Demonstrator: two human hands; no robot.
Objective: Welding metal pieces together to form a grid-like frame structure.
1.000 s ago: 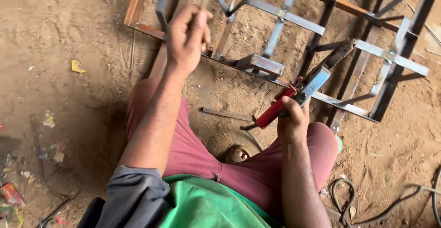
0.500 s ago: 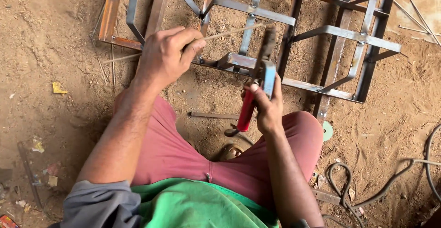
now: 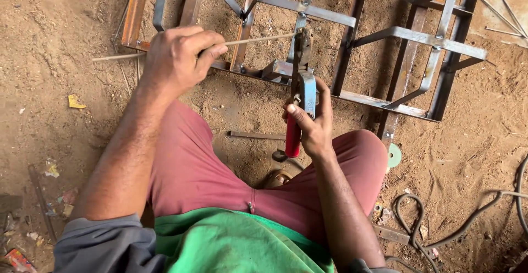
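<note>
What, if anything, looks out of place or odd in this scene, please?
Nothing looks damaged. The left hand pinches a thin rod, the right hand grips a red-handled clamp tool, and the metal frame lies flat on sand.

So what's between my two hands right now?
In the head view, the thin rod spans from the left hand to the holder in the right hand.

The thin welding rod pinched in the left hand looks matt grey with a rough coating. The electrode holder gripped by the right hand has dull, blackened metal jaws and a glossy red plastic handle. The steel grille frame is bare grey metal, rusty orange in places, lying on rough, sandy ground
</note>
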